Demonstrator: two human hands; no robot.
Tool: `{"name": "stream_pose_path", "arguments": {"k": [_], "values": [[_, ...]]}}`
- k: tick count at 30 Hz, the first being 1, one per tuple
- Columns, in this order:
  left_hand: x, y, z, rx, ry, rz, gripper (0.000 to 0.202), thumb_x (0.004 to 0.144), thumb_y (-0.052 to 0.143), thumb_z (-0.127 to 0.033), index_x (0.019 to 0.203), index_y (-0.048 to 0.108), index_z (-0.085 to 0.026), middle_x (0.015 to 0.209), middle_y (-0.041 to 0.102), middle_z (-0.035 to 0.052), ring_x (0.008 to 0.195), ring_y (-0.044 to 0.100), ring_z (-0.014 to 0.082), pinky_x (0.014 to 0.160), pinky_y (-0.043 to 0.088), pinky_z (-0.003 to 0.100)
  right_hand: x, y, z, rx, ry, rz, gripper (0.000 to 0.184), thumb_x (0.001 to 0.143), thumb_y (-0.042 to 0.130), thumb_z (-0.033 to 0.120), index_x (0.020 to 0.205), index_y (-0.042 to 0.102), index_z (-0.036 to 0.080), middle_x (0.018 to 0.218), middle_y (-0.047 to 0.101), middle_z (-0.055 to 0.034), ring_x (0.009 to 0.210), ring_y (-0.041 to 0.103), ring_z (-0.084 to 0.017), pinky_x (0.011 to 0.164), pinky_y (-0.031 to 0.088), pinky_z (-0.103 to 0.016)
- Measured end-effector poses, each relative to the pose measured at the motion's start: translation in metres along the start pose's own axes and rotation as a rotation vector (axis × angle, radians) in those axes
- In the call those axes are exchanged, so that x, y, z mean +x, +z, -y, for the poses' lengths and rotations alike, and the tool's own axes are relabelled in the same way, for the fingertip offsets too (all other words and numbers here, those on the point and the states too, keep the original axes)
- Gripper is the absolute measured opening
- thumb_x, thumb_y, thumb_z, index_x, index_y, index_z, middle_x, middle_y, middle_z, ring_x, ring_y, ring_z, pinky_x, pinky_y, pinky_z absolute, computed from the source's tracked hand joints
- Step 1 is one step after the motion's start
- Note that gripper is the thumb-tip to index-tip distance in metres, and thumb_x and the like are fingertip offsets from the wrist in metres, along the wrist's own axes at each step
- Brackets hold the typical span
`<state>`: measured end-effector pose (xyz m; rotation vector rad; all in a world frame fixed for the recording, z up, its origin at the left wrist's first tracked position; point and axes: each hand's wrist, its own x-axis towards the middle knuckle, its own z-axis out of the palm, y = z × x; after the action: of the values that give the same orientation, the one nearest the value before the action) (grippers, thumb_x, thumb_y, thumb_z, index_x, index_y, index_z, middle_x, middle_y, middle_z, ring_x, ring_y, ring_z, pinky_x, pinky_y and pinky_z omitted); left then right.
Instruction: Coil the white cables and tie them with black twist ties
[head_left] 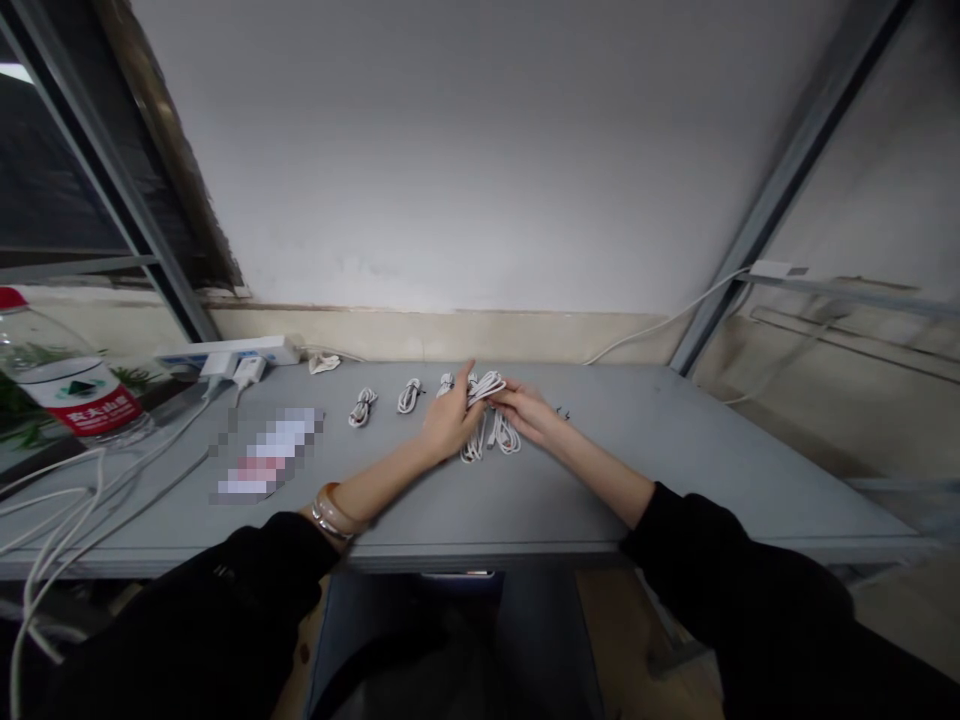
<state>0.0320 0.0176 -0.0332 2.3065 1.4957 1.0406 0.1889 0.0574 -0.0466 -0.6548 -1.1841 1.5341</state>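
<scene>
Between my two hands is a coiled white cable [487, 386], raised a little over the grey table. My left hand [448, 418] closes on its left side, with one finger pointing up. On the right side, the fingers of my right hand [529, 412] pinch the coil from below. Under the hands lie two looser white cable coils [504, 434], partly covered. Off to the left, a white cable bundle [362, 408] and another bundle [409, 396] are bound with dark ties. Small black ties [562, 412] lie just beyond my right wrist.
A white power strip [262, 350] with plugged-in chargers stands at the back left. Near it are a water bottle [75, 390] with a red cap and a blurred-out flat object [266, 455]. Loose white cords [67, 520] hang over the left edge. Metal posts [787, 190] flank the table [675, 450].
</scene>
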Motion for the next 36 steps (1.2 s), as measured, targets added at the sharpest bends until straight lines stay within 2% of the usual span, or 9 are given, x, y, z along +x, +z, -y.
{"name": "stream_pose_path", "arguments": {"k": [6, 11, 15, 20, 27, 30, 36], "values": [[0.002, 0.001, 0.001, -0.084, -0.004, -0.073, 0.037, 0.093, 0.042, -0.024, 0.127, 0.048, -0.012, 0.113, 0.067, 0.0158, 0.101, 0.064, 0.0259, 0.089, 0.047, 0.040, -0.004, 0.008, 0.002, -0.036, -0.067, -0.049, 0.023, 0.062, 0.077, 0.011, 0.081, 0.073, 0.023, 0.086, 0.073, 0.0001, 0.091, 0.066, -0.015, 0.091, 0.050, -0.031], [0.005, 0.005, 0.005, -0.170, -0.030, -0.132, 0.020, 0.094, 0.044, -0.024, 0.109, 0.054, -0.014, 0.099, 0.068, 0.0099, 0.089, 0.063, 0.0204, 0.080, 0.047, 0.032, -0.004, 0.008, 0.003, -0.013, -0.063, -0.087, 0.022, 0.064, 0.075, 0.010, 0.082, 0.072, 0.021, 0.088, 0.073, -0.0023, 0.090, 0.066, -0.014, 0.090, 0.050, -0.031], [0.007, 0.007, 0.007, -0.191, -0.032, -0.158, 0.017, 0.095, 0.043, -0.025, 0.101, 0.055, -0.015, 0.091, 0.067, 0.0071, 0.083, 0.062, 0.0180, 0.076, 0.045, 0.029, -0.006, 0.009, 0.006, 0.029, -0.038, -0.092, 0.018, 0.067, 0.073, 0.009, 0.081, 0.072, 0.020, 0.088, 0.073, -0.0023, 0.086, 0.066, -0.012, 0.090, 0.051, -0.028], [0.005, 0.004, 0.004, -0.091, -0.065, -0.128, 0.024, 0.098, 0.035, -0.026, 0.105, 0.056, -0.015, 0.097, 0.068, 0.0100, 0.086, 0.062, 0.0210, 0.076, 0.045, 0.032, -0.008, 0.012, 0.007, 0.055, 0.029, -0.034, 0.020, 0.069, 0.073, 0.006, 0.084, 0.073, 0.019, 0.091, 0.073, -0.0023, 0.085, 0.067, -0.011, 0.086, 0.052, -0.024], [0.002, -0.003, -0.003, 0.053, -0.071, -0.069, 0.030, 0.098, 0.033, -0.023, 0.117, 0.053, -0.015, 0.110, 0.067, 0.0153, 0.101, 0.063, 0.0259, 0.085, 0.047, 0.037, -0.013, 0.015, 0.006, -0.042, 0.078, -0.019, 0.011, 0.072, 0.074, 0.011, 0.082, 0.073, 0.017, 0.079, 0.072, -0.0026, 0.068, 0.064, -0.010, 0.069, 0.055, -0.023], [0.002, -0.003, -0.004, 0.140, -0.059, -0.040, 0.031, 0.097, 0.031, -0.022, 0.119, 0.052, -0.013, 0.112, 0.066, 0.0170, 0.104, 0.062, 0.0272, 0.087, 0.047, 0.039, -0.015, 0.018, 0.008, -0.086, 0.064, -0.012, 0.012, 0.070, 0.078, 0.015, 0.079, 0.073, 0.018, 0.077, 0.071, -0.0012, 0.064, 0.063, -0.010, 0.062, 0.053, -0.023], [0.002, -0.006, -0.008, 0.200, -0.018, -0.007, 0.031, 0.096, 0.032, -0.021, 0.119, 0.050, -0.014, 0.117, 0.064, 0.0179, 0.108, 0.061, 0.0280, 0.090, 0.047, 0.040, -0.018, 0.022, 0.006, -0.137, 0.003, 0.011, 0.019, 0.065, 0.083, 0.026, 0.077, 0.070, 0.019, 0.069, 0.066, 0.0009, 0.059, 0.058, -0.009, 0.060, 0.049, -0.025]]}}
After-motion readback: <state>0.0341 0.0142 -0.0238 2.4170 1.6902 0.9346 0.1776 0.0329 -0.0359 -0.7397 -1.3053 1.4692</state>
